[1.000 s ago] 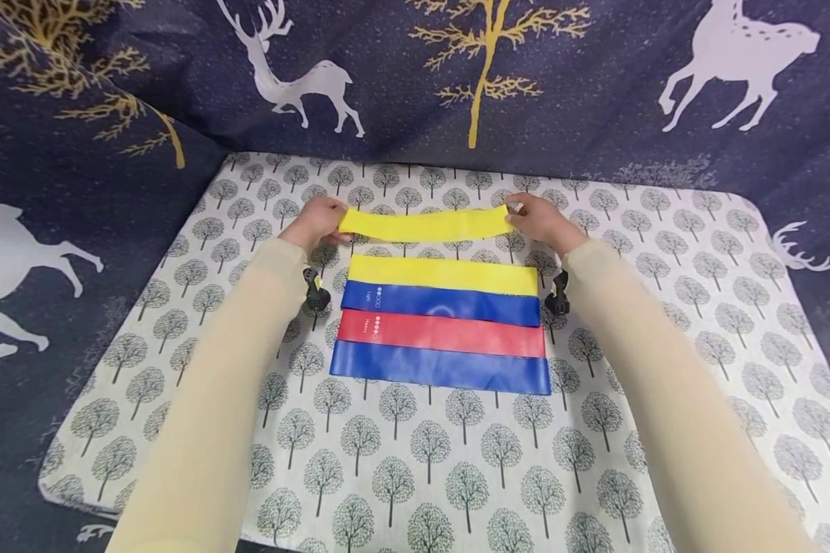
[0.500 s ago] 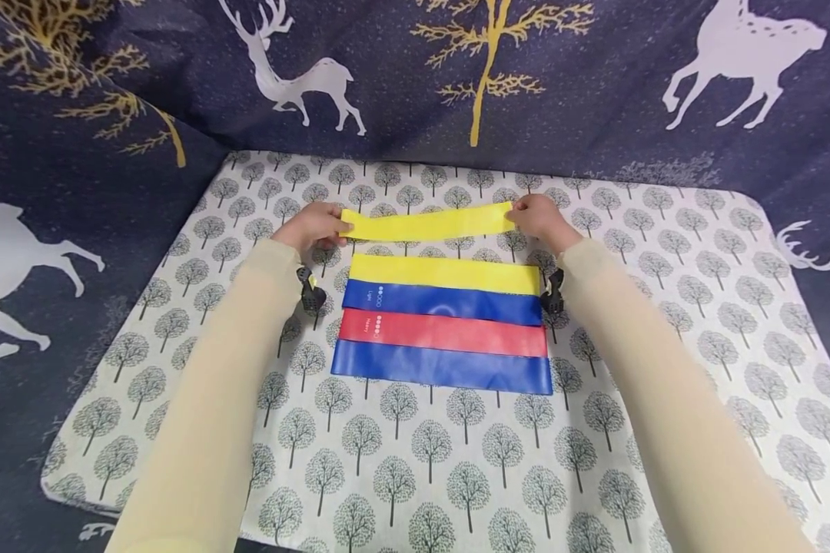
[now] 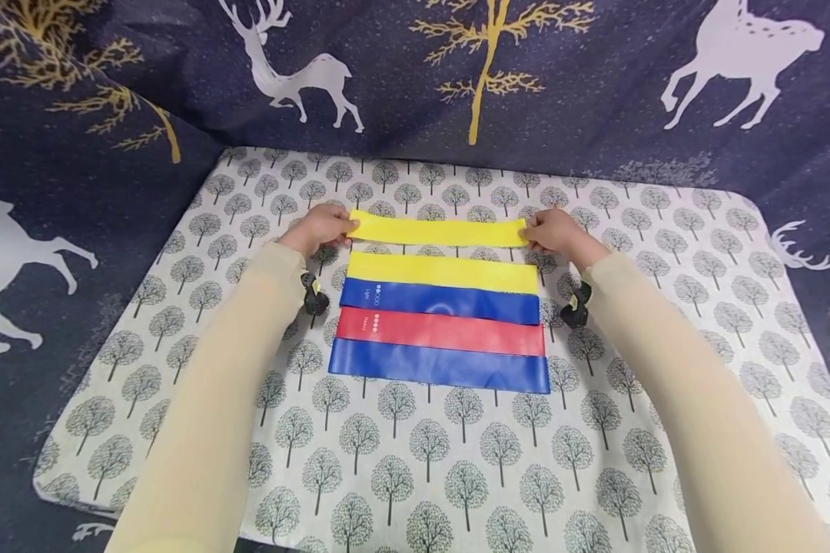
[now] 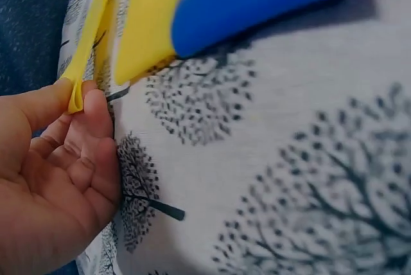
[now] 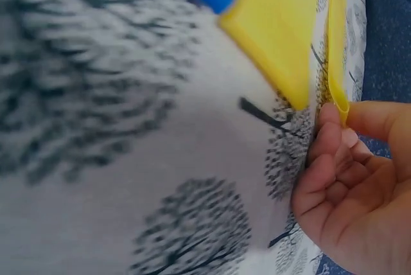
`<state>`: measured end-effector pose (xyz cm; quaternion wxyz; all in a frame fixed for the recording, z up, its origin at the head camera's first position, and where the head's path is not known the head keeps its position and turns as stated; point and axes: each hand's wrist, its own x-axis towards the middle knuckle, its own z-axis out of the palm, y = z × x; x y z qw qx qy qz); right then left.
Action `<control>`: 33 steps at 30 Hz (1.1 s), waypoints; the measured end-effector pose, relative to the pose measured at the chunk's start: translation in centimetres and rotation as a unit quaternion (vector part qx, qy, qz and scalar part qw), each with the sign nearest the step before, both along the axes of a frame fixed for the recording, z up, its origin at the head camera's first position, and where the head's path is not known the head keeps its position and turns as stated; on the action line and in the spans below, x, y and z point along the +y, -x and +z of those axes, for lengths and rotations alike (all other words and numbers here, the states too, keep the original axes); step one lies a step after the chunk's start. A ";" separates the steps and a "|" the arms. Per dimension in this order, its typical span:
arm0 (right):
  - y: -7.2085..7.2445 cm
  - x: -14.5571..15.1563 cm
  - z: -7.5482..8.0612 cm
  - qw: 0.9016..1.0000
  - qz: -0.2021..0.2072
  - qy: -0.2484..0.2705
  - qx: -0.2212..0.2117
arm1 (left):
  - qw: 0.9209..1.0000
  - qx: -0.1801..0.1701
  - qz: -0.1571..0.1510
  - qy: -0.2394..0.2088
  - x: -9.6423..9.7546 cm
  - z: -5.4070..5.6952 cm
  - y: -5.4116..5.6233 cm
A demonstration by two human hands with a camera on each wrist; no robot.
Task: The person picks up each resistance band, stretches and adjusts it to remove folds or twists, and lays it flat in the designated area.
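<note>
Stretched between both hands is a yellow resistance band [image 3: 439, 233], a flat loop held just beyond a row of other bands. My left hand [image 3: 323, 226] pinches its left end between thumb and fingers; the folded loop end shows at the fingertips in the left wrist view. At the other end, my right hand [image 3: 556, 232] pinches the band the same way, as the right wrist view shows. Nearer to me lie a second yellow band [image 3: 443, 272], a blue band [image 3: 449, 302] marked "Light", a red band [image 3: 449, 333] marked "Heavy" and another blue band [image 3: 439, 366], edges overlapping.
The bands lie on a bed-like surface covered with white tree-print cloth [image 3: 429, 476]. Dark blue fabric [image 3: 401, 84] with deer and golden trees rises behind and at the left. A black wrist camera [image 3: 313, 293] sits on the left wrist, another [image 3: 577, 305] on the right.
The right hand has moved right and toward me, bringing its end of the held yellow band lower. The left hand has shifted slightly right. The four lying bands stay put.
</note>
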<state>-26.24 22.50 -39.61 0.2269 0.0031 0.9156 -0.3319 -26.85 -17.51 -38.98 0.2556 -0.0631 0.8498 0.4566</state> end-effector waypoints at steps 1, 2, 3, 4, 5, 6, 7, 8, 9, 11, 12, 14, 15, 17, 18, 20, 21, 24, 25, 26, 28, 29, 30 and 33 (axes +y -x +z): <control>-0.3 0.1 0.0 1.000 0.001 -0.005 0.005 | 1.000 -0.001 -0.012 0.007 0.0 -0.1 -0.1; -0.7 0.2 -0.1 1.000 0.001 -0.007 0.010 | 1.000 -0.002 -0.026 0.013 0.0 -0.2 -0.1; -1.0 0.3 -0.1 1.000 -0.001 -0.008 0.014 | 0.999 -0.004 -0.039 0.014 0.0 -0.3 -0.1; -1.2 0.4 -0.1 1.000 -0.003 -0.009 0.017 | 0.999 -0.007 -0.047 0.012 0.0 -0.4 -0.1; -1.5 0.5 -0.2 1.000 -0.007 -0.006 0.021 | 0.999 -0.010 -0.052 0.011 0.0 -0.4 -0.1; -1.6 0.5 -0.3 1.000 -0.009 -0.005 0.027 | 0.998 -0.009 -0.055 0.008 -0.1 -0.4 -0.1; -1.8 0.5 -0.4 0.999 -0.010 -0.003 0.031 | 0.998 -0.011 -0.055 0.003 -0.2 -0.4 -0.2; -1.9 0.6 -0.5 0.999 -0.010 0.001 0.037 | 0.998 -0.009 -0.055 0.002 -0.3 -0.4 -0.2; -1.9 0.6 -0.6 0.999 -0.010 0.005 0.041 | 0.999 -0.008 -0.054 -0.002 -0.4 -0.4 -0.2; -2.1 0.7 -0.8 0.999 -0.015 0.024 0.043 | 0.999 -0.007 -0.052 -0.007 -0.6 -0.5 -0.2; -2.1 0.7 -0.9 0.998 -0.021 0.038 0.041 | 0.999 -0.006 -0.053 -0.009 -0.7 -0.5 -0.3; -2.1 1.0 -1.1 0.996 -0.044 0.071 0.027 | 0.998 -0.004 -0.055 -0.015 -0.8 -0.6 -0.3; -2.2 1.1 -1.2 0.995 -0.054 0.086 0.019 | 0.998 -0.005 -0.054 -0.020 -0.9 -0.6 -0.2; -2.1 1.2 -1.4 0.991 -0.073 0.114 0.003 | 0.998 -0.008 -0.052 -0.028 -1.1 -0.7 -0.2; -2.1 1.3 -1.4 0.989 -0.079 0.124 -0.004 | 0.998 -0.009 -0.051 -0.031 -1.3 -0.7 -0.2; -2.0 1.3 -1.5 0.987 -0.082 0.135 -0.009 | 0.998 -0.012 -0.049 -0.034 -1.5 -0.7 -0.2; -1.9 1.3 -1.5 0.987 -0.079 0.137 -0.009 | 0.998 -0.013 -0.048 -0.033 -1.5 -0.6 -0.3; -1.8 1.3 -1.5 0.988 -0.076 0.135 -0.006 | 0.998 -0.009 -0.053 -0.029 -1.5 -0.5 -0.3; -1.8 1.3 -1.5 0.988 -0.075 0.133 -0.006 | 0.998 -0.007 -0.054 -0.029 -1.4 -0.4 -0.3; -1.8 1.3 -1.4 0.989 -0.075 0.131 -0.007 | 0.998 -0.005 -0.055 -0.029 -1.4 -0.4 -0.3; -1.9 1.4 -1.3 0.989 -0.075 0.124 -0.010 | 0.998 -0.001 -0.059 -0.030 -1.4 -0.4 -0.3; -1.9 1.4 -1.3 0.989 -0.076 0.123 -0.012 | 0.998 0.001 -0.062 -0.030 -1.3 -0.4 -0.3; -2.0 1.4 -1.3 0.990 -0.074 0.120 -0.012 | 0.998 0.003 -0.062 -0.031 -1.4 -0.4 -0.3; -2.0 1.5 -1.2 0.992 -0.063 0.112 -0.007 | 0.997 0.008 -0.065 -0.029 -1.4 -0.5 -0.3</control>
